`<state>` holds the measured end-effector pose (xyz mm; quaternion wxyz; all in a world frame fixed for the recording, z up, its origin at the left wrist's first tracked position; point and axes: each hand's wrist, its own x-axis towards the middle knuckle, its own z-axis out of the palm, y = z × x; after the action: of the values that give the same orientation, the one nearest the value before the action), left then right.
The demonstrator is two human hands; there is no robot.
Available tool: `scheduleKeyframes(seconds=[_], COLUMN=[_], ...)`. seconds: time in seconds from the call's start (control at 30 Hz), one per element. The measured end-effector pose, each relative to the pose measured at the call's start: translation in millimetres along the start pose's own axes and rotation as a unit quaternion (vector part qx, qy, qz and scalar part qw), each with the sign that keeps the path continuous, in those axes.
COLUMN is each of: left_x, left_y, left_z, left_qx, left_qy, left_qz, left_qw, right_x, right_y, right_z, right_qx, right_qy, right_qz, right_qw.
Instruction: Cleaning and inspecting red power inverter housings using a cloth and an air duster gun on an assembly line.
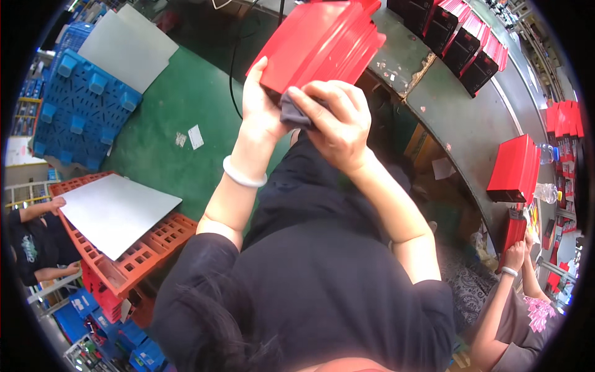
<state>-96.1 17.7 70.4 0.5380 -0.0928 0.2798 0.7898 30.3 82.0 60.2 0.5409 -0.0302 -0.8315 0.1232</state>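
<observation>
Held up in front of me is a glossy red casing with stepped ridges along its right side. My left hand grips its lower left corner, the thumb lying along the edge. In my closed right hand is a bunched dark grey cloth, held against the casing's lower edge. The casing's underside and part of the cloth are hidden by my fingers. A white bangle circles my left wrist.
A curved workbench runs along the right, bearing rows of red-and-black casings and another red casing. A co-worker's hand works beyond it. At left stand a blue pallet and an orange pallet under a white sheet.
</observation>
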Motion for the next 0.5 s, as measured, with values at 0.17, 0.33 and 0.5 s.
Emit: scheduleKeyframes(seconds=[0.17,0.33,0.5], left_x=[10,2,6], left_y=[5,6,24], left_z=[-7,5,-25], left_qx=[0.024,0.048,-0.023], left_qy=[0.057,0.083,0.046], left_qz=[0.077,0.117,0.036], left_qw=[0.995,0.989,0.998], right_x=[-7,-6,24], right_y=[6,17,2], right_z=[3,-6,-24], right_qx=[0.032,0.011,0.075], right_qy=[-0.022,-0.109,-0.246], right_qz=[-0.026,-0.044,0.103], right_qw=[0.999,0.993,0.961])
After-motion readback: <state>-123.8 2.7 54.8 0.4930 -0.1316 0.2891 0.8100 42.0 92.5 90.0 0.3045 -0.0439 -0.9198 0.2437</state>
